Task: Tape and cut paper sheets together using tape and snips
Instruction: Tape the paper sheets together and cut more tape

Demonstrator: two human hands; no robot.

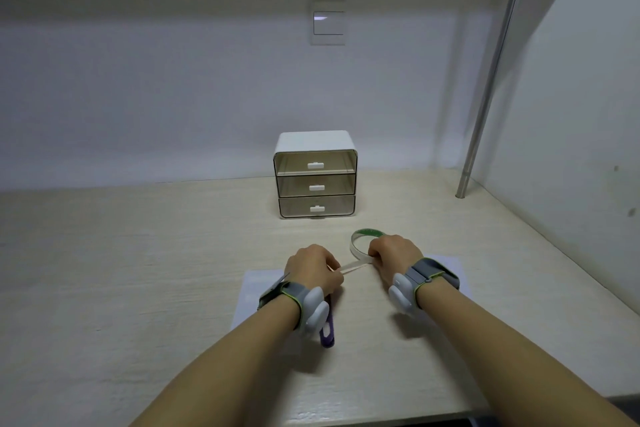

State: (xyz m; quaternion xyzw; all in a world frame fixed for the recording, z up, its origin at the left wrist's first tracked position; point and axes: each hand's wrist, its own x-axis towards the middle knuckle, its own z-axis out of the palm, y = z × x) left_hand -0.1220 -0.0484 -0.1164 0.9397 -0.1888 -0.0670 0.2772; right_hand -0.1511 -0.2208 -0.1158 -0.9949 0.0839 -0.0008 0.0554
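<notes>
My right hand (pixel 393 251) grips a roll of tape (pixel 362 243) with a green inner core, held just above the desk. A short strip of tape (pixel 351 267) stretches from the roll to my left hand (pixel 311 269), which pinches its free end. Purple-handled snips (pixel 327 329) lie on the desk under my left wrist, mostly hidden by it. Two white paper sheets lie flat beneath my hands: one on the left (pixel 251 291) and one on the right (pixel 453 267). A bare strip of desk shows between them.
A small white three-drawer organizer (pixel 316 175) stands at the back middle of the wooden desk (pixel 138 270). A metal pole (pixel 485 97) rises at the right rear near the side wall. The desk's front edge runs across the lower right.
</notes>
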